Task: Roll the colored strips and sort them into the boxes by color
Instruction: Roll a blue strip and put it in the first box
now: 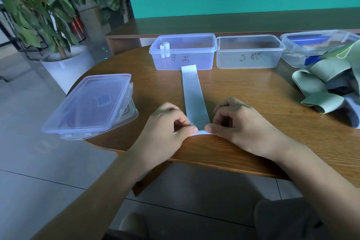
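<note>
Just starting a roll: pale blue strip [193, 95] lies flat, near end pinched by left hand [167, 128] and right hand [239, 124]. Beyond its far end, box B [194, 62] holds two finished rolls [164, 49]; box C [272, 60] right of that looks empty. Green strips [319, 84] wait far right of the strip; most work remains.

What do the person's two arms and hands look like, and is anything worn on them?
Both forearms are bare up to the frame edge: no sleeves show. The left hand and right hand carry no gloves, rings, watch or bracelet. The nails look short and unpainted.
</note>
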Tool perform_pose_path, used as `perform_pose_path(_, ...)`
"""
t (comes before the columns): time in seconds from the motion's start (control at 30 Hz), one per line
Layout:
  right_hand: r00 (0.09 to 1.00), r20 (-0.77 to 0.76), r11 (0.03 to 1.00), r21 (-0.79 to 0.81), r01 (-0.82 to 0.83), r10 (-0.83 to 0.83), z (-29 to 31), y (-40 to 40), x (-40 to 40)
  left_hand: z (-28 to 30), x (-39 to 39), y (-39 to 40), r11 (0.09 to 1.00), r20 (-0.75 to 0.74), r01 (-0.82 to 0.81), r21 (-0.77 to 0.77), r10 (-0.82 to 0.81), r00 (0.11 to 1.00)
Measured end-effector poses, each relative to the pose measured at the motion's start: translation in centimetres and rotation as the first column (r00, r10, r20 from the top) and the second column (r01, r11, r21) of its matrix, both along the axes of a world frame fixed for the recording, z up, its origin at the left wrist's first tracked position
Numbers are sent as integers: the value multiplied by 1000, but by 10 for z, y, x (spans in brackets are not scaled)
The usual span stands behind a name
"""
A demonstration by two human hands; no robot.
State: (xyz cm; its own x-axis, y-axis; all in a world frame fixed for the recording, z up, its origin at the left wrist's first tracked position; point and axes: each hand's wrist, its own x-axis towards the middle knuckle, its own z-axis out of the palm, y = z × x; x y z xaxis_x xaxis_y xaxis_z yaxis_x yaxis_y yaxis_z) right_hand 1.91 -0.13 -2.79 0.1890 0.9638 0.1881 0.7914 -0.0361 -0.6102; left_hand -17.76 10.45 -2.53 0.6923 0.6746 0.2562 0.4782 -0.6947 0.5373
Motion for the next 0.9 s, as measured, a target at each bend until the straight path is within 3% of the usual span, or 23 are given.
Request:
perform_pose_path(0.23, 992, -88, 993, 75, -87, 93, 0, 0, -6, -4, 0, 2, 976, 57, 200, 84, -205, 977)
perform_pose_path(0.43, 985, -25, 981, 97, -166, 169, -8, 2, -5, -6, -2, 4, 961, 25, 220, 170, -227, 974)
perform_pose_path(0.6, 979, 68, 975, 102, -198, 192, -10, 0, -3, -3, -4, 2, 977, 34, 184, 109, -189, 981)
perform_pose_path(0.9, 985, 23, 981, 88, -172, 171, -5, 1, 0, 0, -1, 4, 989, 34, 126, 83, -129, 991)
